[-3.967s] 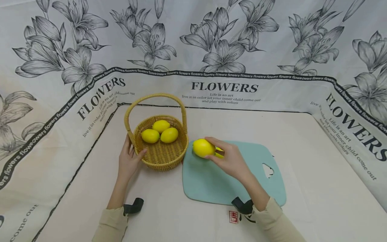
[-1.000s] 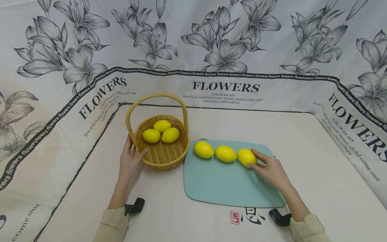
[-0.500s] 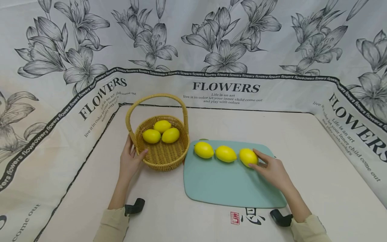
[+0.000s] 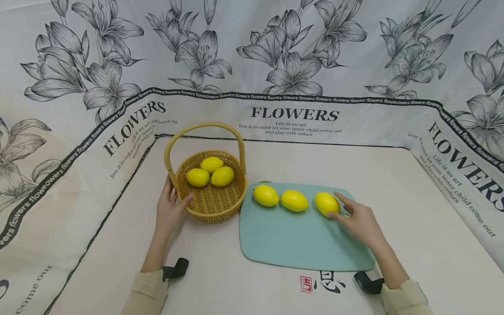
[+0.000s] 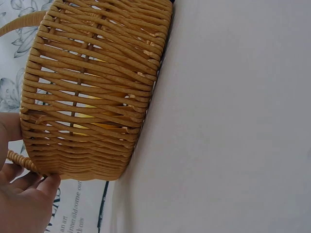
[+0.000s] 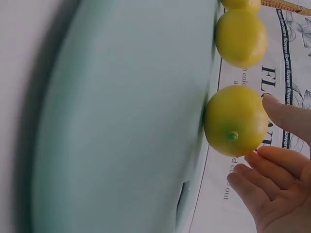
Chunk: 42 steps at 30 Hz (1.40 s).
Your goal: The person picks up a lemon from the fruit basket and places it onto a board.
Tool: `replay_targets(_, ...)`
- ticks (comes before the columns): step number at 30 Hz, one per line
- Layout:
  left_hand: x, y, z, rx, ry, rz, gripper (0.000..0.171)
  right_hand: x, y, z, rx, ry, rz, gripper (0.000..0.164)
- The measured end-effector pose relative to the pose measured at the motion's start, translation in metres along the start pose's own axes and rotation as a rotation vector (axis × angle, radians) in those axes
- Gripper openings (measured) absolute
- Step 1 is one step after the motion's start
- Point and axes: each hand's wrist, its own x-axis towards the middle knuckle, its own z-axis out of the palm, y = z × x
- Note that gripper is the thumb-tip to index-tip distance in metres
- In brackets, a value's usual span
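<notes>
My left hand point(image 4: 170, 209) grips the near left side of a wicker basket point(image 4: 214, 215), thumb over the rim and the other fingers outside. In the left wrist view those fingertips press on the woven wall point(image 5: 92, 87). Three yellow lemons point(image 4: 211, 165) lie inside the basket. To its right is a light blue-green cutting board point(image 4: 299, 240). Along the board's far side sit a left lemon point(image 4: 265, 195), a middle lemon point(image 4: 294, 200) and a right lemon point(image 4: 327, 204). My right hand point(image 4: 361, 223) lightly pinches the right lemon between thumb and fingers.
Beneath everything is a pale cloth point(image 4: 212, 271) with printed characters near the board's front edge. A flower-printed curtain point(image 4: 293, 70) rises behind and at both sides. Something small and green point(image 4: 265, 181) peeks out behind the board's far left edge.
Four seconds ago my right hand held a lemon over the board's left part. Now three lemons stand in a row, and the right one has slid slightly rightward with my hand. My left hand stays put.
</notes>
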Motion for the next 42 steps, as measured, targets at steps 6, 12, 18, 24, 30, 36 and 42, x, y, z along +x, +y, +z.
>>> replay_targets(6, 0.000, -0.001, 0.000, -0.011, 0.002, 0.021, 0.088, 0.000, 0.000, 0.000, 0.008, 0.048, -0.017, 0.068)
replay_targets(12, 0.001, -0.002, 0.000, -0.021, -0.001, 0.009, 0.089, 0.003, -0.016, 0.001, 0.052, 0.085, -0.054, 0.063)
replay_targets(18, 0.000, -0.002, 0.000, -0.018, 0.000, 0.010, 0.088, 0.007, -0.033, 0.006, 0.085, 0.079, -0.094, 0.059)
replay_targets(24, 0.000, -0.001, 0.000, -0.026, -0.004, -0.002, 0.089, 0.010, -0.041, 0.011, 0.118, 0.080, -0.126, 0.057)
replay_targets(30, -0.001, 0.000, 0.000, -0.031, -0.005, -0.008, 0.089, 0.015, -0.047, 0.016, 0.147, 0.073, -0.164, 0.056)
replay_targets(36, 0.000, 0.000, -0.001, -0.029, -0.006, 0.000, 0.089, 0.021, -0.056, 0.022, 0.174, 0.034, -0.168, 0.058)
replay_targets(42, 0.000, 0.000, 0.000, -0.027, -0.004, 0.010, 0.088, 0.027, -0.067, 0.030, 0.203, 0.010, -0.189, 0.058)
